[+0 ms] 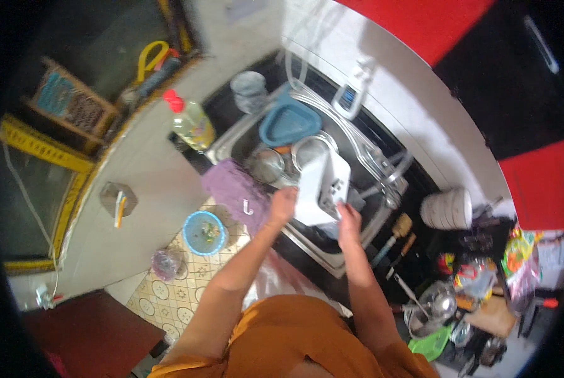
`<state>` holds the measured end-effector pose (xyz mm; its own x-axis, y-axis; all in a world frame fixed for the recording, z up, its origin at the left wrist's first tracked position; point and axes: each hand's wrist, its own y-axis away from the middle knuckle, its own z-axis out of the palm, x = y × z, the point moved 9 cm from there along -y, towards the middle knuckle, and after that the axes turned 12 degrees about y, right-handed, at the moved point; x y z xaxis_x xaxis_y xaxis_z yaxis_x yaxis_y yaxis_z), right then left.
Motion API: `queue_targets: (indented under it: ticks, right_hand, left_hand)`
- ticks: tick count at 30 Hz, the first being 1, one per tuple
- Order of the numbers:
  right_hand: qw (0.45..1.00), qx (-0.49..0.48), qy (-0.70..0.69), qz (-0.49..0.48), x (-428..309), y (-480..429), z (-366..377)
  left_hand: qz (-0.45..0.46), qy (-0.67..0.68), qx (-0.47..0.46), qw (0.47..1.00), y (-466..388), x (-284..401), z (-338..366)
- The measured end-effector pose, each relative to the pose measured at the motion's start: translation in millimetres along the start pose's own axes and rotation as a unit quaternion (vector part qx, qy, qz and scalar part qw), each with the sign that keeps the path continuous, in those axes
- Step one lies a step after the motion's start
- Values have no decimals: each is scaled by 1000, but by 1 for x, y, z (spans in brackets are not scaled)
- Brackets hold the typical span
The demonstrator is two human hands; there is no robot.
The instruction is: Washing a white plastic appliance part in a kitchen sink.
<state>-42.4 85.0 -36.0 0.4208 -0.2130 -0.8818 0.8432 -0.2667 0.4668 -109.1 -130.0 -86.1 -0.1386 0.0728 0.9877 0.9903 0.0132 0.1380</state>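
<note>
Over a stainless steel sink (298,235), my left hand (284,204) and my right hand (348,218) grip a white plastic container (310,193) with holes in one face, one hand at each side. The container is tilted. Beyond it in the sink lie a blue triangular basin (291,122), a round metal bowl (310,150) and another round vessel (266,165) that looks like glass or metal. A purple cloth (237,191) hangs over the counter edge beside my left hand.
A dish soap bottle (194,127) with a red cap stands at the sink's left corner. The faucet (389,189) and stacked white bowls (446,209) are to the right, with brushes (395,234) nearer. A blue bin (204,233) stands on the floor at left.
</note>
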Motion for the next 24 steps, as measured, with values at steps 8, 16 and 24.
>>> queue_targets:
  ticks: [8, 16, 24]
  right_hand:
    - [985, 6, -165, 49, -30, -1, -26]
    - [959, -168, -224, 40, -56, -9, 104]
    - [980, -167, 51, -101, -84, -7, 167]
  left_hand:
    - [113, -94, -16, 989, 25, 106, -17]
    - [-167, 283, -113, 938, 12, 94, -29]
    - [86, -14, -56, 995, 5, 120, -48]
